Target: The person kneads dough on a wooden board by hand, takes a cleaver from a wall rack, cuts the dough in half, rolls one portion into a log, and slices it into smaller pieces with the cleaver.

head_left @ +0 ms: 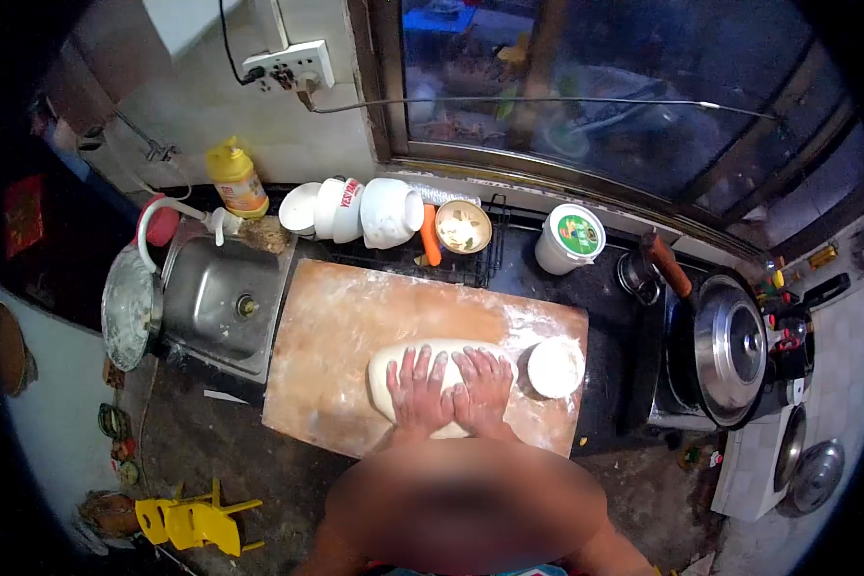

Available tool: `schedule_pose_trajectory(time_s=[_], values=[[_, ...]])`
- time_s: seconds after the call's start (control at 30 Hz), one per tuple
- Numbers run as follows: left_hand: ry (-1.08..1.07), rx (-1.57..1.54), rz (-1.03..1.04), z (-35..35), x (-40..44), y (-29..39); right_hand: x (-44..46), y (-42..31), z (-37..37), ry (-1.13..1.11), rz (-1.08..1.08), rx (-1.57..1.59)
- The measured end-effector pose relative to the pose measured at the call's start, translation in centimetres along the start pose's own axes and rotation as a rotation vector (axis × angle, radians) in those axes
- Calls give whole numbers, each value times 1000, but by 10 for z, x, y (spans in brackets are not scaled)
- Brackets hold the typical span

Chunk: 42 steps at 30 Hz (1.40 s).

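A large pale lump of dough [384, 376] lies on a floured wooden board [341, 331]. My left hand [419, 392] rests flat on the dough's left part, fingers stretched forward and apart. Beside it, my right hand [483, 386] presses on the right part, fingers spread too. The thumbs come close together at the middle. Neither hand is wrapped round anything; both palms hide some of the dough. Just right of the dough stands a white bowl of flour [555, 369], with loose flour scattered about it.
Left of the board is a steel sink [223, 305]. Behind stand stacked white bowls [390, 213], a carrot [431, 236], a small bowl [463, 228] and a lidded white tub [568, 242]. A lidded pot [730, 341] sits on the stove at right. Yellow chairs [197, 521] stand at lower left.
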<state>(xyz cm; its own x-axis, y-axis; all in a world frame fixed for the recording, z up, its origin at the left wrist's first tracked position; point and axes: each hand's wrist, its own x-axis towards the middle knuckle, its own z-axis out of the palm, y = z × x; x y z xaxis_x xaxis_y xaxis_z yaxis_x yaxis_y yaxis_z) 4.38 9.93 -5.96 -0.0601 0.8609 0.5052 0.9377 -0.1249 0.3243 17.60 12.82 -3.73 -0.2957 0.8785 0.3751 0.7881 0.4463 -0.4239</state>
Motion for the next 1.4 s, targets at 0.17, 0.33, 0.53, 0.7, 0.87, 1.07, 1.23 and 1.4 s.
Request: schedule_pose_trajectory(time_s=[0.17,0.33,0.53,0.7,0.87,1.07,1.23,1.4], values=[[-82,-99,-20,32,68,-26,64,25,26,-6,68,-4],[-90,-138,-4,69,132,-54,116,49,63,36,182,-157],[-231,-54,31,68,165,-53,144,40,55,52,156,-183],[-455,-121,136,8,100,-57,66,17,21,-51,80,-23],[-377,-18,210,-82,-9,-18,-39,-32,-43,-1,-45,125],[-366,-221,71,-115,-102,-5,-120,-40,-61,-259,-130,186],[-323,-202,21,-114,-45,12,-84,-18,-103,-167,-187,395],[-300,-104,136,-84,-43,30,-29,67,-93,-71,342,158]])
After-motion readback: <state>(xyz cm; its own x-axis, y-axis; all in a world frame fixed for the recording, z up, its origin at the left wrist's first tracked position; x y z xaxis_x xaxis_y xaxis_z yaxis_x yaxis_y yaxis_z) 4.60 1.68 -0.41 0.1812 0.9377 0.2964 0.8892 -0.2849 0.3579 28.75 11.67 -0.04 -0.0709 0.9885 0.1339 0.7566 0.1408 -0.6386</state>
